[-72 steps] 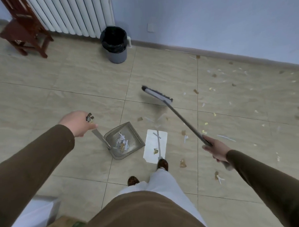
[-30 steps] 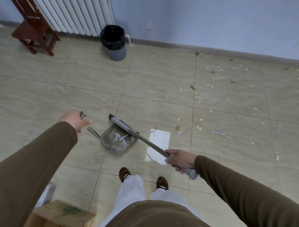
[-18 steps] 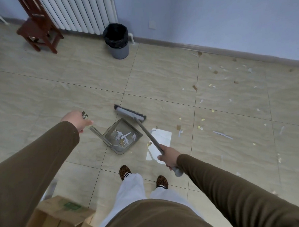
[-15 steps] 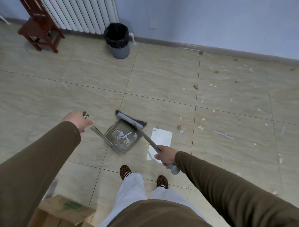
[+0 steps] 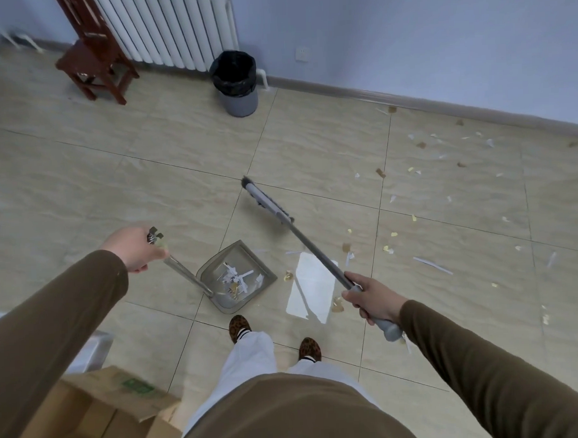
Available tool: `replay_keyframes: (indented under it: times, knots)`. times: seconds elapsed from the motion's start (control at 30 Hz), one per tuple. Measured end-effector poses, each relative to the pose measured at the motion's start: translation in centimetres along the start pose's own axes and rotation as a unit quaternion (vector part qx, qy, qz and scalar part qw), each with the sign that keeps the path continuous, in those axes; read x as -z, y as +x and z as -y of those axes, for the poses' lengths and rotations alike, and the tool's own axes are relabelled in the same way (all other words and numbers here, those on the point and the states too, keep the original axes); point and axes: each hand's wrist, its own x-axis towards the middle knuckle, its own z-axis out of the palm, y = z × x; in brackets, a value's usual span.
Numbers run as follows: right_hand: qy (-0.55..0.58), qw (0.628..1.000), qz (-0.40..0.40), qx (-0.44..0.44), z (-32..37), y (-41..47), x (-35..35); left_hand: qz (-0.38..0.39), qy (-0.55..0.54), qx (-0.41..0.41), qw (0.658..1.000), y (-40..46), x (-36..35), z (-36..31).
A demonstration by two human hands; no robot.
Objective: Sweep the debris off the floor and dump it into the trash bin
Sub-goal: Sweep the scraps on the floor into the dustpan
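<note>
My left hand [image 5: 133, 247] grips the top of the long handle of a grey dustpan [image 5: 240, 270] that rests on the tiled floor in front of my feet, with paper scraps inside it. My right hand [image 5: 372, 298] grips the grey broom handle near its end. The broom head [image 5: 267, 200] sits beyond the dustpan, up and to its right. A white paper sheet [image 5: 312, 289] lies just right of the pan under the broom handle. Small paper and gold scraps [image 5: 445, 185] are strewn over the floor to the right. The black-lined trash bin [image 5: 235, 83] stands at the far wall.
A dark red wooden chair [image 5: 92, 58] and a white radiator [image 5: 170, 25] stand at the far left wall. An open cardboard box [image 5: 101, 415] lies at my lower left, next to a white container edge [image 5: 91, 350]. My feet [image 5: 239, 325] stand just behind the dustpan.
The broom head has swung from over the dustpan out to the far right of it. My right hand moved right with the handle. The dustpan and my left hand stayed put.
</note>
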Motion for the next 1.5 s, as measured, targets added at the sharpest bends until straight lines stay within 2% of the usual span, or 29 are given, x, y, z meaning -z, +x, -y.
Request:
replay_keyframes:
  times: [0.3, 0.53, 0.63, 0.8, 1.0, 1.07, 1.17, 1.23, 1.4, 1.5]
  knots:
    - [-0.129, 0.99, -0.048, -0.029, 0.1, 5.4, -0.6, 0.021, -0.024, 0.02, 0.999, -3.7, -2.6, -0.8]
    - [-0.207, 0.976, -0.039, -0.058, -1.0, 6.9, -3.6, 0.041, -0.061, 0.043, 0.996, -4.8, -4.2, 0.5]
    - [-0.307, 0.95, -0.027, -0.053, -2.6, 6.5, -4.4, 0.052, -0.063, 0.043, 0.996, -5.0, -4.6, 1.3]
    - [-0.496, 0.867, -0.024, -0.042, -4.9, 5.1, -2.2, 0.062, -0.054, 0.03, 0.996, -5.7, -5.5, 2.5]
    - [-0.533, 0.843, -0.061, -0.051, -5.6, 0.3, 3.2, 0.058, -0.028, 0.015, 0.998, -6.5, -6.2, 3.2]
    - [-0.521, 0.85, -0.048, -0.064, -6.1, -1.6, 4.7, 0.053, -0.026, 0.009, 0.998, -6.7, -6.4, 3.3]
    - [-0.378, 0.919, -0.05, -0.095, -7.4, -4.4, 4.8, 0.049, -0.006, 0.002, 0.999, -7.0, -6.5, 3.4]
    - [-0.295, 0.95, -0.063, -0.083, -8.0, -4.5, 3.4, 0.05, 0.003, -0.004, 0.999, -7.2, -6.6, 3.2]
    - [-0.189, 0.978, -0.056, -0.068, -6.6, -0.5, -3.7, 0.048, 0.01, -0.011, 0.999, -7.6, -6.7, 2.4]
    - [-0.192, 0.978, -0.026, -0.084, -5.7, 0.4, -8.5, 0.046, 0.02, -0.009, 0.999, -7.4, -6.8, 2.4]
